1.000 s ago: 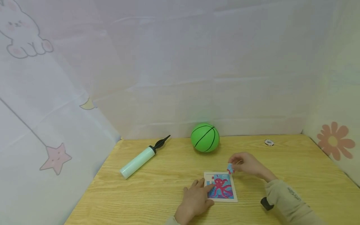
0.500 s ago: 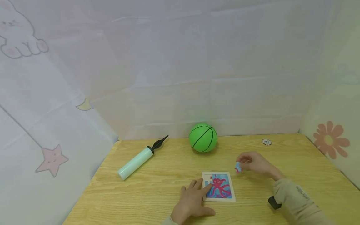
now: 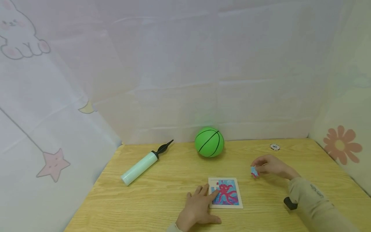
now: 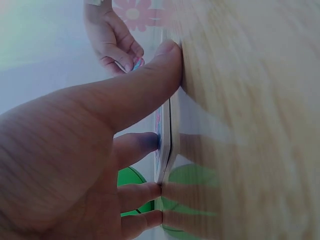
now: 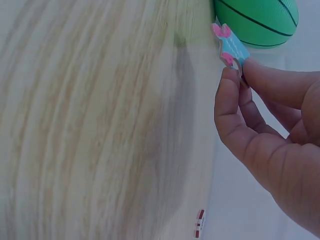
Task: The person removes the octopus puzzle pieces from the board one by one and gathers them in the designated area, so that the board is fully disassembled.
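Wooden table (image 3: 162, 193); puzzle piece (image 3: 254, 171) in right hand (image 3: 271, 166)

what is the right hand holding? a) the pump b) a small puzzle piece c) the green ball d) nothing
b: the right hand pinches a small blue and pink puzzle piece in its fingertips, off to the right of the octopus puzzle board; the green ball sits apart.

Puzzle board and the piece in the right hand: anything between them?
Nothing: the head view shows only bare table between the board and the piece pinched in the right hand.
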Tool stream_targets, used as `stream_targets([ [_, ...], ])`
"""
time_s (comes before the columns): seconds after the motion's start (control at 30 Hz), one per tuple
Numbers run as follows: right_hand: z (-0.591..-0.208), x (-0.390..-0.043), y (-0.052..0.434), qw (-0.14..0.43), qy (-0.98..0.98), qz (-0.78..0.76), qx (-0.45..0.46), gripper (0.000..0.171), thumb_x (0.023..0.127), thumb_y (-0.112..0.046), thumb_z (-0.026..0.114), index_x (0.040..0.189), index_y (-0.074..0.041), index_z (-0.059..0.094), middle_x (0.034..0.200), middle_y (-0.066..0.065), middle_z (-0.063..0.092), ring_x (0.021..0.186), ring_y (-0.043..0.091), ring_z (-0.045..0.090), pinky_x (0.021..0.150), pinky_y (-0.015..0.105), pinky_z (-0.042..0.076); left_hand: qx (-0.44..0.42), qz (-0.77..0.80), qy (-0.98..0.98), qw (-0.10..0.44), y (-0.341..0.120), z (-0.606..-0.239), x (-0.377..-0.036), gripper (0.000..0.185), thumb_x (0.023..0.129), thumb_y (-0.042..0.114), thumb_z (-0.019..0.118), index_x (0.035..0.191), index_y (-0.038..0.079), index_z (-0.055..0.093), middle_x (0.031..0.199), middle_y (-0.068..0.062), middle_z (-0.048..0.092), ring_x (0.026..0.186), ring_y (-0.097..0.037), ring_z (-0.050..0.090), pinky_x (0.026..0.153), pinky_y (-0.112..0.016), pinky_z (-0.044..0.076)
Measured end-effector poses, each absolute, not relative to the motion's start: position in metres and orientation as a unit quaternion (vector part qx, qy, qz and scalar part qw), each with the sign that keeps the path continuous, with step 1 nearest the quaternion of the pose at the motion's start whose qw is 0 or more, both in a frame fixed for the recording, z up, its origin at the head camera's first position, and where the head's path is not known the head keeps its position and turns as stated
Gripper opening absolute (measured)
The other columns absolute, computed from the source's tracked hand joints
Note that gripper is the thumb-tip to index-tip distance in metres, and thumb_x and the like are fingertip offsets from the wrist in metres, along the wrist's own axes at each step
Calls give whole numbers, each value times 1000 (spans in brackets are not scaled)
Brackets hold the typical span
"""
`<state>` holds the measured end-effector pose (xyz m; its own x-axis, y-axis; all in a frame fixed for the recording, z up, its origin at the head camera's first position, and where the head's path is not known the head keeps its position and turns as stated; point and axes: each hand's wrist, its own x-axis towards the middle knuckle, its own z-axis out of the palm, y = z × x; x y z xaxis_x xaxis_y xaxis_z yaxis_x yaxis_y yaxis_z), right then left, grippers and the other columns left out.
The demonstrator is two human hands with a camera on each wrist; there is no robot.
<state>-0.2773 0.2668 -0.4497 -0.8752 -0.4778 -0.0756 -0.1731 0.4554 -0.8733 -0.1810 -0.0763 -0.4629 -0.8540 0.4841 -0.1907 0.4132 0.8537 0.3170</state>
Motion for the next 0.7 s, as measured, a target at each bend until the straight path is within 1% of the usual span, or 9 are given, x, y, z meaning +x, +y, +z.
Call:
stream_targets([
  [0.13,-453,-281,269,169,832,-491,-197,24,93,-4,59,112,11,61,100,15,65,88,25,63,79,36,55,234,135,954,133,-77,-464,-181,90,68,63,76,146,37,40,152,-10,33,136,-36,31,97,-67,30],
  [0.27,-457,-285,265,168,831,-490,-202,19,92,-2,60,106,10,64,94,16,67,83,24,65,75,34,55,233,135,954,134,-77,-464,-181,90,67,63,76,146,38,40,152,-10,33,136,-35,31,97,-67,31],
  [0.37,-463,-288,262,151,844,-472,-206,14,89,-1,63,100,8,66,92,15,68,78,21,64,70,32,55,232,136,954,135,-76,-464,-181,90,67,63,76,145,38,40,152,-9,34,136,-35,31,97,-67,31],
  [0.47,-467,-291,260,126,857,-452,-215,10,87,-1,66,94,4,69,88,10,69,75,16,63,66,30,54,231,136,953,138,-75,-463,-180,89,67,62,76,145,38,40,152,-8,33,137,-35,31,97,-67,31],
  [0.53,-469,-292,260,105,860,-438,-241,8,86,-2,67,92,2,71,86,6,70,73,13,62,63,29,53,230,136,953,140,-75,-463,-180,89,68,62,76,145,38,40,152,-8,33,137,-35,31,97,-67,30],
  [0.6,-469,-292,260,91,863,-429,-252,6,86,-3,67,90,0,72,84,3,70,72,11,62,63,28,52,230,134,954,139,-74,-462,-180,89,68,63,76,145,39,40,152,-7,33,137,-34,31,97,-67,30],
  [0.7,-468,-291,258,84,869,-420,-249,6,86,-4,68,89,0,72,83,3,70,73,12,62,63,28,51,229,130,955,136,-74,-462,-180,88,68,63,76,145,39,40,152,-7,33,137,-34,31,98,-67,30],
])
